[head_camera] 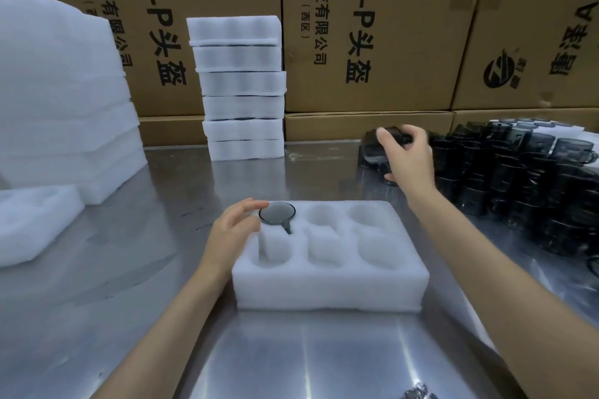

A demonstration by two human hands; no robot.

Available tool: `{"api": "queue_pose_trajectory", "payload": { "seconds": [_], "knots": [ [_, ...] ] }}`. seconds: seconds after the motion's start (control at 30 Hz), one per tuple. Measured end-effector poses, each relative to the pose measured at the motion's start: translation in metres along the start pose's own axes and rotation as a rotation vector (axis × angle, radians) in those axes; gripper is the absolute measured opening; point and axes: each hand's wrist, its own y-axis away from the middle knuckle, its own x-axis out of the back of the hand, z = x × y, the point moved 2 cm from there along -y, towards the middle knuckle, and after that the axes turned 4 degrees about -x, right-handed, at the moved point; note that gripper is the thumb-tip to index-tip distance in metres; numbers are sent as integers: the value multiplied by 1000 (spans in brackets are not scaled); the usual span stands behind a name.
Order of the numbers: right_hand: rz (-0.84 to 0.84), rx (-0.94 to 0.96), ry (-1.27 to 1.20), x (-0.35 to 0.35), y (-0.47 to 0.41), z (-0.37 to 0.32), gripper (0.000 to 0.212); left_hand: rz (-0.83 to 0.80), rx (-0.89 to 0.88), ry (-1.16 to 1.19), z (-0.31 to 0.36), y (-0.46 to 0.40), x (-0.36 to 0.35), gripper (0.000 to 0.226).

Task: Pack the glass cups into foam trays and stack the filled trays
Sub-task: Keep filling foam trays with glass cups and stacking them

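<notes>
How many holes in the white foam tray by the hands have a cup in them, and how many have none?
In the foam tray in front:
Holes with a cup: 1
Holes with no cup: 5
Total holes: 6

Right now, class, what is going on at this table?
A person is packing dark glass cups into a foam tray. One cup sits in the far-left pocket, the left hand beside it; five pockets are empty. The right hand grips another cup from the pile. Filled trays stand stacked behind.
</notes>
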Motion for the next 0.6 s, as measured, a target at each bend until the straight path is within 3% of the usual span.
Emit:
{"api": "queue_pose_trajectory", "payload": {
  "seconds": [0.1, 0.27, 0.6],
  "knots": [
    [-109, 173, 250, -9, 16, -36, 46, 48, 8, 5, 0, 3, -1, 40],
    [-145, 201, 656, -36, 42, -51, 57, 72, -20, -39, -2, 4, -2, 40],
    [-147, 332, 840, -67, 65, -28, 44, 23, -42, -93, -2, 2, -1, 38]
  ]
}}
